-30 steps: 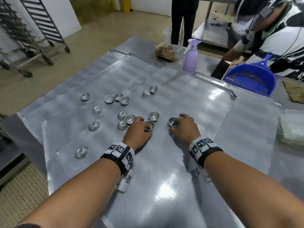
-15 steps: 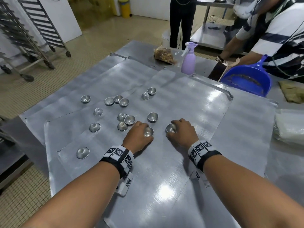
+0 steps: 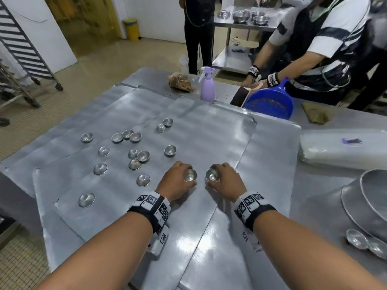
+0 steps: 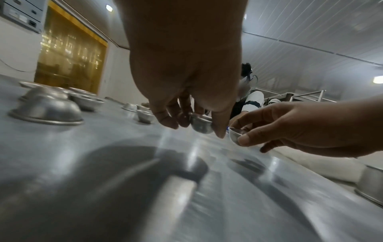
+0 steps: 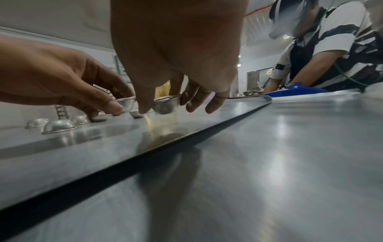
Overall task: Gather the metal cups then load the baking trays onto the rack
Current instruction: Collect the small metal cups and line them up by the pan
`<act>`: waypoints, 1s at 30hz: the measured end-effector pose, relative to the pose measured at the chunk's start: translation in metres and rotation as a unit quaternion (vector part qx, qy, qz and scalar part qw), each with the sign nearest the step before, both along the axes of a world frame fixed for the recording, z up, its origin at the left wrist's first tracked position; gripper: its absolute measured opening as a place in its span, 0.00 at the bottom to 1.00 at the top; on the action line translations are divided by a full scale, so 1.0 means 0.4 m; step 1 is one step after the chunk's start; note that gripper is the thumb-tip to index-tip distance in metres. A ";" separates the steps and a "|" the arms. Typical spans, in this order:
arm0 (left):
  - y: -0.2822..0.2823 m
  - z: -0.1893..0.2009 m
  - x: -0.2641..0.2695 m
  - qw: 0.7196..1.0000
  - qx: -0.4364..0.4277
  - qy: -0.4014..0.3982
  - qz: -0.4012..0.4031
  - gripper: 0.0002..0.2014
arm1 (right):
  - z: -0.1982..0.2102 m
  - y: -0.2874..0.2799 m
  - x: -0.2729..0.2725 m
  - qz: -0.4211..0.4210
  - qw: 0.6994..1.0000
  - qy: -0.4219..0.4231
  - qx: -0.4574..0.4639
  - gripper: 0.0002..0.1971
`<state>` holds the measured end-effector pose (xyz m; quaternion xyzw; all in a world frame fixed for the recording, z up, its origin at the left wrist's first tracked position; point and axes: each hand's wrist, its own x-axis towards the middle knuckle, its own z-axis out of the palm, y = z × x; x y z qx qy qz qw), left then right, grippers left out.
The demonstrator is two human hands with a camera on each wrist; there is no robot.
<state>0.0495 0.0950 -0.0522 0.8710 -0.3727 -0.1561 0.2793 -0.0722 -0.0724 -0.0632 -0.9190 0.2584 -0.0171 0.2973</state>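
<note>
Gathering step, trays not yet touched. Left hand (image 3: 178, 181) pinches one metal cup (image 3: 190, 175); right hand (image 3: 227, 181) pinches another cup (image 3: 212, 175), both mid-frame just above the worktop (image 3: 272, 164). Next: probably nest the pair, then reach upper-left for the loose cups (image 3: 134, 153).

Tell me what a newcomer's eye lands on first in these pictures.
First, the two hands at the centre of the overlapping baking trays: the left hand and the right hand each pinch a small metal cup, side by side. Next, the loose cups scattered to the left, some upright, some upside down. Then the blue dustpan and lilac spray bottle at the far edge.
</note>
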 end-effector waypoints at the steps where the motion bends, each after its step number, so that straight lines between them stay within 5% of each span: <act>1: -0.016 0.002 -0.030 1.000 -0.001 0.003 -0.012 0.27 | 0.003 -0.006 -0.040 -0.012 1.000 0.002 0.000 0.26; 18: -0.297 -0.051 -0.642 0.972 0.084 0.054 -0.212 0.22 | -0.039 -0.141 -0.796 -0.183 0.980 0.064 0.047 0.31; 30: -0.452 -0.118 -0.980 0.958 0.071 0.082 -0.266 0.21 | -0.077 -0.238 -1.161 -0.246 0.965 0.078 0.048 0.32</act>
